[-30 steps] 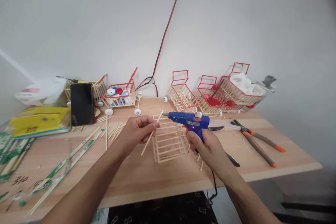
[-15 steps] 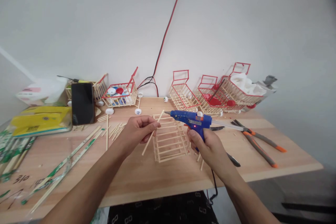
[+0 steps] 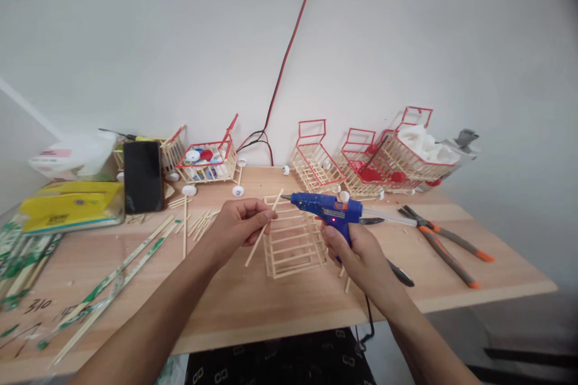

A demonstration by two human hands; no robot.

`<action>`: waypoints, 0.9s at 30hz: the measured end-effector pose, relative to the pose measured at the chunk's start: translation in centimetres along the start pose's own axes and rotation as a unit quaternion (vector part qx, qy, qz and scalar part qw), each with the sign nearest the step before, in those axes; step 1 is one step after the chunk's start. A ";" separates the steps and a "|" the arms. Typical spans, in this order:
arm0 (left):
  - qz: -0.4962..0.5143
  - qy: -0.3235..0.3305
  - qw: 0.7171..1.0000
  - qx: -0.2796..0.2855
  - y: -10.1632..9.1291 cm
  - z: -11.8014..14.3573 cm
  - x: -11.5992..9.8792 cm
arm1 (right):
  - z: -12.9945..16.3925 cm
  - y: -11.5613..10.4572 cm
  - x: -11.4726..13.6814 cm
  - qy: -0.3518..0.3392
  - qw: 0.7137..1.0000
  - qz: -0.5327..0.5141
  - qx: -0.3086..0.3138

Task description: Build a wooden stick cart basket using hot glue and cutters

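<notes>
Cluttered wooden table [image 3: 280,307] – white wall [image 3: 135,42]

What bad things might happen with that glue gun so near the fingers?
The glue gun has its red light on, so it is probably hot. Its nozzle points at the tip of the stick held in the left hand, so glue might burn those fingers. The right hand might also drip glue onto the wooden frame below.
</notes>
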State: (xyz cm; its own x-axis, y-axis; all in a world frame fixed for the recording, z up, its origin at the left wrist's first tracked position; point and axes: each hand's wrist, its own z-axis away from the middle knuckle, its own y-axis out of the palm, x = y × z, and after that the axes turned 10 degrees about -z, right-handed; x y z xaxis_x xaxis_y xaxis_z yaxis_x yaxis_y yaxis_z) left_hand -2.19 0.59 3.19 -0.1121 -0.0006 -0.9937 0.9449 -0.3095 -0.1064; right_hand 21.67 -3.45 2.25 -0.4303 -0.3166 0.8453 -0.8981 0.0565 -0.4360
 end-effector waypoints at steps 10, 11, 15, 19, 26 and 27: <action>0.025 0.009 1.000 0.009 -0.1 -0.1 0.2 | -0.3 -0.2 0.4 0.003 1.000 0.026 -0.013; 0.029 0.010 0.999 0.008 -0.2 -0.1 0.3 | -0.2 -0.2 0.4 0.005 1.000 0.024 -0.017; 0.051 0.016 0.999 0.006 -0.2 -0.3 0.6 | 0.4 -0.2 0.2 0.023 1.000 -0.013 -0.011; 0.089 0.003 0.996 -0.004 -0.4 -0.6 0.9 | 1.3 -0.2 0.4 0.047 0.995 -0.085 0.018; 0.157 -0.007 0.987 -0.038 -1.1 -1.4 0.5 | 3.0 -1.0 1.2 0.048 0.990 -0.076 0.109; 0.161 -0.004 0.986 -0.041 -1.1 -1.5 0.3 | 3.1 -1.0 1.3 0.035 0.990 -0.060 0.121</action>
State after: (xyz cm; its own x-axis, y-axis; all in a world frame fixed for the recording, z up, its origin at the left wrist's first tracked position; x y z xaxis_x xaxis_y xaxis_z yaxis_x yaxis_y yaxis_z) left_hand -2.79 2.36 2.94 0.1948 -0.0941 -0.9763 0.9538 -0.2138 0.2109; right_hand 22.32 -6.89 2.84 -0.3347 -0.2399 0.9113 -0.8990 -0.2084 -0.3851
